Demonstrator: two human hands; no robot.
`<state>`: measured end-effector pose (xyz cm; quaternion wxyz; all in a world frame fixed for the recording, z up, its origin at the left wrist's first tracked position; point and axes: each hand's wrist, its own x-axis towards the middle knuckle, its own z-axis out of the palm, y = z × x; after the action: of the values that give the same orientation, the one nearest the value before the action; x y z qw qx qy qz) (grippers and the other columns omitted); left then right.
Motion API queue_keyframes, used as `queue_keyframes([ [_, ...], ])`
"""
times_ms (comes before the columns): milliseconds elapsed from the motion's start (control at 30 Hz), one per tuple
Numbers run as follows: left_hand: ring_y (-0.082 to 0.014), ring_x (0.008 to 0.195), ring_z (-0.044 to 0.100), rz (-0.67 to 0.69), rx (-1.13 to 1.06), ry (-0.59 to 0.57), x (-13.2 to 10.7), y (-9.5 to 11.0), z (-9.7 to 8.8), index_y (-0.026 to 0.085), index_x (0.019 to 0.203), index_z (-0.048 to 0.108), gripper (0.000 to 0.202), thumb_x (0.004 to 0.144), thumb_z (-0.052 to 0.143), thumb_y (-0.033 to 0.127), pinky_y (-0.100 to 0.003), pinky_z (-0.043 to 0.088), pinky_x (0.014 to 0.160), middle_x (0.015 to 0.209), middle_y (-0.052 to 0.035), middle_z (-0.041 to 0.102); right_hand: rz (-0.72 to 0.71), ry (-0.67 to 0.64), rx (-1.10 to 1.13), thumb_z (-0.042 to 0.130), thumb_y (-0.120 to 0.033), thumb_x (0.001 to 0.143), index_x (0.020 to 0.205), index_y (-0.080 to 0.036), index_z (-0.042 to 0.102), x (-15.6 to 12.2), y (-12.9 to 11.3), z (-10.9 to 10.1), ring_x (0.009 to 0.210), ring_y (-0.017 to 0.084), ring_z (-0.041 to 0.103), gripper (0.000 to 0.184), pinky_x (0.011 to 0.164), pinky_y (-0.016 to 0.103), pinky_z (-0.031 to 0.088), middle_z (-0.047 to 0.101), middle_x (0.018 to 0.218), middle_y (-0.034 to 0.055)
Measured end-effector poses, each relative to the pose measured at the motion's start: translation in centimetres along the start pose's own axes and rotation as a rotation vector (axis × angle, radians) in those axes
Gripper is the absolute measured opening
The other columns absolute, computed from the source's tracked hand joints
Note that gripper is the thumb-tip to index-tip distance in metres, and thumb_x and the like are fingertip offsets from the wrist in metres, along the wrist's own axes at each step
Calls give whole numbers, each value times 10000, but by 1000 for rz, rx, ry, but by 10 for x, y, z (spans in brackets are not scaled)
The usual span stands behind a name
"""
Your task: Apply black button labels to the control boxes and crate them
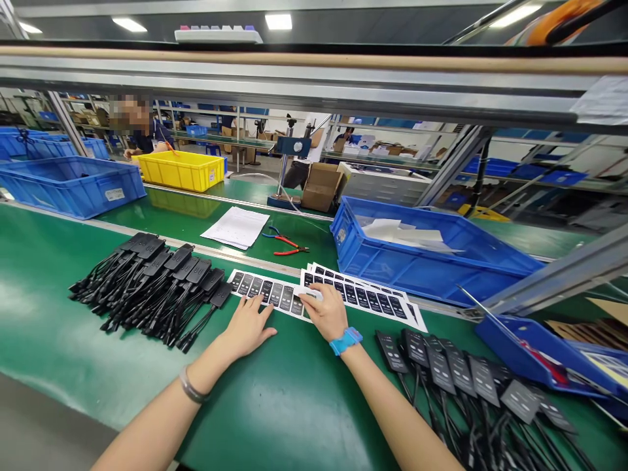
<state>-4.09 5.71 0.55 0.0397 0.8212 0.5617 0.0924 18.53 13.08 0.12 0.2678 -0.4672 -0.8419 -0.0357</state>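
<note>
My left hand [249,327] lies palm down with fingers spread, its fingertips at the lower edge of a white sheet of dark labels [267,289]. Over the right end of that sheet, my right hand [328,313] pinches a small white flat piece [310,292]; its exact kind is unclear. Further label sheets [366,296] lie overlapped just right of this hand. To the left is a heap of black boxes with short cables [167,275], their top faces plain. On the right lie similar black boxes with cables [458,369], with printed labels on their faces.
Pliers [287,245] and a paper stack [235,226] lie beyond the metal strip. A blue bin [422,261] with papers stands behind the label sheets. Farther left are a blue bin [73,190] and a yellow bin [179,171], with a person beyond. A shelf beam [294,85] crosses overhead.
</note>
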Motion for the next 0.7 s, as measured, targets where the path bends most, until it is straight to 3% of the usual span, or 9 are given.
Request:
queue_keyframes([
  [100,-370,1306,461,-27,18,12,0,2,1,158,1357,512,539,896,590,427,-584,340,1074,1418,-234,477,-30,251,243,588,-289,890,862,-252,783,-5,1,-5,900,236,581,200,804,388,466,651,940,86],
  [167,-352,1303,461,-50,33,18,1,3,0,180,1360,508,555,885,601,451,-562,355,1070,1417,-211,483,60,379,426,612,-314,869,854,-239,772,-9,0,-11,828,212,593,177,756,368,495,632,872,63],
  [267,-309,1307,448,-122,66,48,3,-1,-6,196,1391,465,585,872,630,411,-459,399,1054,1438,-179,459,250,470,643,644,-346,843,868,-218,740,-17,-3,-23,794,199,602,162,702,346,510,629,867,51],
  [367,-315,1192,510,-321,126,121,3,-12,-17,101,1375,455,473,922,513,223,-435,462,945,1311,-223,521,379,467,816,667,-374,825,868,-206,702,-28,-8,-28,755,191,598,177,682,337,504,628,833,42],
  [433,-338,1075,548,-473,161,157,0,-22,-23,21,1274,521,385,916,421,121,-458,481,856,1138,-252,574,446,421,905,672,-389,824,881,-203,679,-36,-12,-27,689,173,581,194,650,321,490,614,777,25],
  [500,-347,1014,562,-566,169,166,-3,-29,-25,8,1170,583,333,898,408,87,-453,486,802,1048,-252,585,501,373,976,673,-404,826,884,-201,658,-43,-18,-23,636,158,560,212,618,306,469,597,726,8],
  [700,-294,904,621,-563,36,151,-4,-30,-25,119,1147,609,303,858,521,132,-383,496,761,914,-141,610,586,297,1163,680,-434,829,862,-205,604,-50,-36,-22,580,128,530,244,578,274,438,546,680,-24],
])
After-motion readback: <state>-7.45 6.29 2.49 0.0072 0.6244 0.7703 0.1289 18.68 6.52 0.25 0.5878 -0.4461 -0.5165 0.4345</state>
